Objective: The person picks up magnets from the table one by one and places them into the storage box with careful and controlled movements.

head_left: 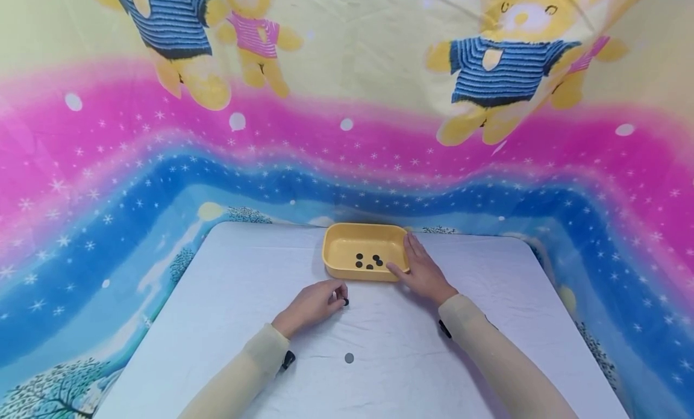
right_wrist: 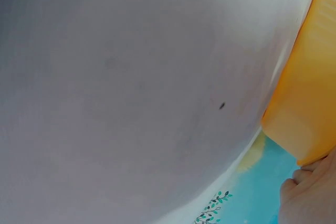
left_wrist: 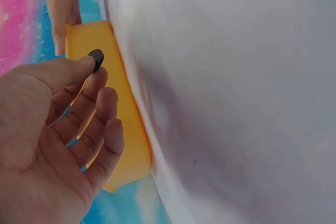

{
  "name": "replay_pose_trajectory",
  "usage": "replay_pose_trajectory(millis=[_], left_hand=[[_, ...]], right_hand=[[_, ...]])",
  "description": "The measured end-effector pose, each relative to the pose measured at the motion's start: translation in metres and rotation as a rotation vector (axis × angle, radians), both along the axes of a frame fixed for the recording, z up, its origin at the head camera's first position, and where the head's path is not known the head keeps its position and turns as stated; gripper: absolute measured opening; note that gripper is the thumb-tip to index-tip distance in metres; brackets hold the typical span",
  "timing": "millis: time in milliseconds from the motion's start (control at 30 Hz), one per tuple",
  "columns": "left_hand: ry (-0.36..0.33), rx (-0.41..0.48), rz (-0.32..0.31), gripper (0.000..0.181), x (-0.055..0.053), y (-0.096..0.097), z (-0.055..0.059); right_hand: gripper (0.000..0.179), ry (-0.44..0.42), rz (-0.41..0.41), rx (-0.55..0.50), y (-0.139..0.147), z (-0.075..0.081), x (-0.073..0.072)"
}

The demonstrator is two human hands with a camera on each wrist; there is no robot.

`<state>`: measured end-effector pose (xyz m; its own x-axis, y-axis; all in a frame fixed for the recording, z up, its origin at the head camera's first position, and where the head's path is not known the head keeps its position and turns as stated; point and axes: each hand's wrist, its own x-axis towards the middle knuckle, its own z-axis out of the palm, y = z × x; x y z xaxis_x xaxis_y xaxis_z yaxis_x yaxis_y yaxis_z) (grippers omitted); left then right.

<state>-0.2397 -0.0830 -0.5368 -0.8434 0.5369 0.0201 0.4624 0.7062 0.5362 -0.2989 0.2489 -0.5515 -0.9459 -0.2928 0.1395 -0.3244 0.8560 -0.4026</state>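
Between thumb and index finger, my left hand [head_left: 313, 306] pinches a small round black disc [left_wrist: 96, 60], in front of the yellow plastic bin [head_left: 358, 274] and above the white cloth. The other fingers of that hand are loosely bent in the left wrist view. My right hand [head_left: 425, 274] grips the right end of the bin, its thumb over the front rim and its fingers along the right side. Several black discs [head_left: 359, 256] lie flat on the bin's floor. A grey disc [head_left: 349, 358] rests on the cloth nearer to me.
A white cloth [head_left: 228, 298] covers the table, with the bin at its far edge. Behind and at the sides hangs a patterned curtain [head_left: 347, 166] with bears and snowflakes. A small dark speck [right_wrist: 222, 106] shows in the right wrist view.
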Motion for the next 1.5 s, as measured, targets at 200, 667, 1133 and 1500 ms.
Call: replay_pose_trajectory(millis=[200,667,1133,1500], left_hand=[[0.037,0.048,0.002,0.01,-0.005,-0.001,0.006],[0.032,0.104,0.057,0.009,-0.018,0.001,0.027],[0.025,0.226,0.078,0.008,-0.04,0.01,0.04],[0.039,0.242,0.102,0.007,-0.058,0.02,0.04]], right_hand=[[0.107,-0.008,-0.002,-0.008,0.0,0.0,0.0],[0.108,-0.003,-0.003,-0.006,-0.001,0.0,0.001],[0.108,0.001,-0.006,-0.013,-0.001,0.002,0.001],[0.107,0.001,0.001,-0.012,-0.002,0.004,0.003]])
